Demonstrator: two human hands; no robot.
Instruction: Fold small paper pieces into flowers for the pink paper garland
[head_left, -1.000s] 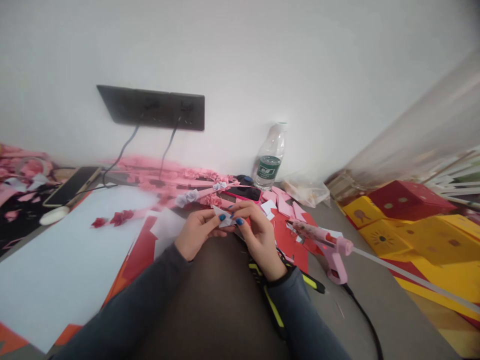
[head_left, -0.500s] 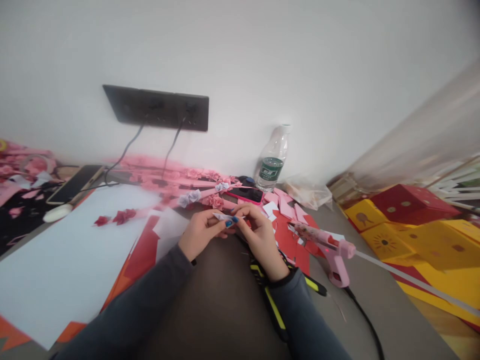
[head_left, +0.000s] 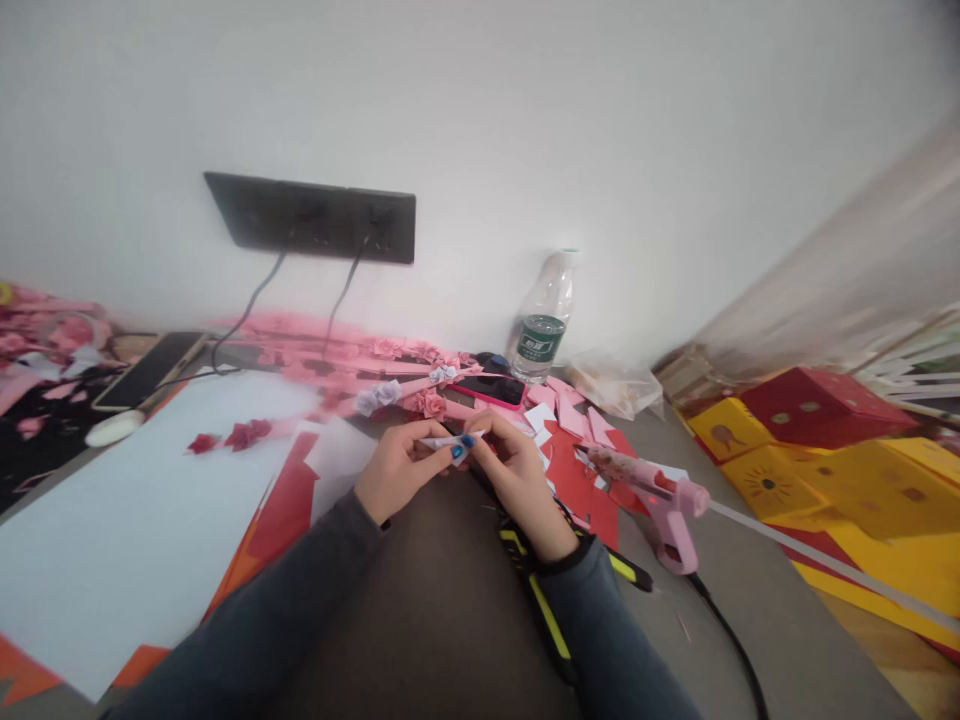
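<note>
Head view: your white paper piece (head_left: 445, 442) sits between the two hands, over the middle of the grey table (head_left: 431, 600), on the wall-edge side of your sleeves; clearance off the top can't be read. Long axis runs roughly left to right, across your body, so it spans the gap from one hand to the other. Left hand (head_left: 394, 472) has it pinched thumb-to-fingers, piece off its right side; right hand (head_left: 517, 470) pinches the other end, piece off its left side. Thumb tips nearly meet at the middle, so neither hand is clearly nearer. Finger pads under the paper are hidden; can't tell how the folds lie there. Nearest stuff: black-and-yellow tool (head_left: 551, 620) partly under your right forearm, pink glue gun (head_left: 675, 505) beyond that hand toward the table's right edge, nozzle toward you-side left, white paper flowers (head_left: 379, 396) toward the wall edge.
</note>
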